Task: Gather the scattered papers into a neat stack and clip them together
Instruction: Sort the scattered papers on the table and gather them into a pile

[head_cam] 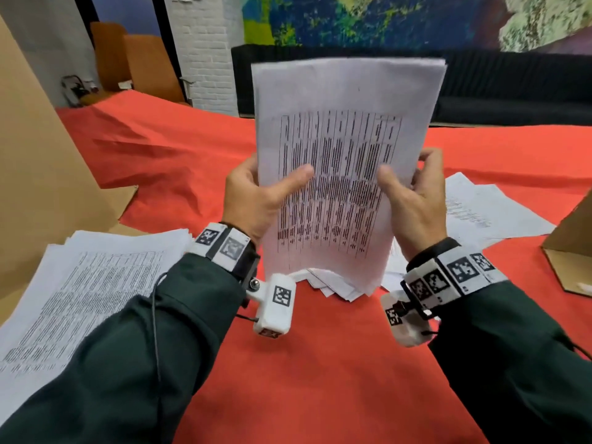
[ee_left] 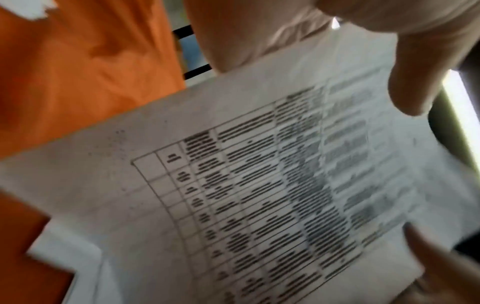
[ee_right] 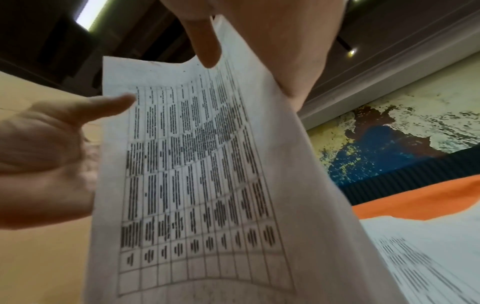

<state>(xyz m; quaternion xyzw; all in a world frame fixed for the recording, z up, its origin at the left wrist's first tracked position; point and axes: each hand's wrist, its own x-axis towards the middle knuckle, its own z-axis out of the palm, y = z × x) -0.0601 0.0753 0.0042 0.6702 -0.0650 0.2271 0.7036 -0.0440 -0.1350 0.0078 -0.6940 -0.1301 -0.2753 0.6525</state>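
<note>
A thick stack of printed papers [head_cam: 346, 123] stands upright in the head view, its uneven bottom edge resting on the red tablecloth [head_cam: 320, 363]. My left hand [head_cam: 269, 187] grips the stack's left edge, thumb across the front sheet and fingers behind. My right hand [head_cam: 413, 187] grips the right edge the same way. The left wrist view shows the stack's table-printed front sheet [ee_left: 233, 185] under my left thumb [ee_left: 415, 92]. In the right wrist view the stack [ee_right: 194, 185] runs between my right hand [ee_right: 285, 51] and my left hand [ee_right: 52, 144].
A second pile of printed sheets [head_cam: 80, 299] lies fanned at the near left. Loose sheets [head_cam: 480, 209] lie on the cloth behind my right hand. Brown cardboard [head_cam: 38, 139] rises along the left, and a cardboard box [head_cam: 570, 245] sits at the right edge.
</note>
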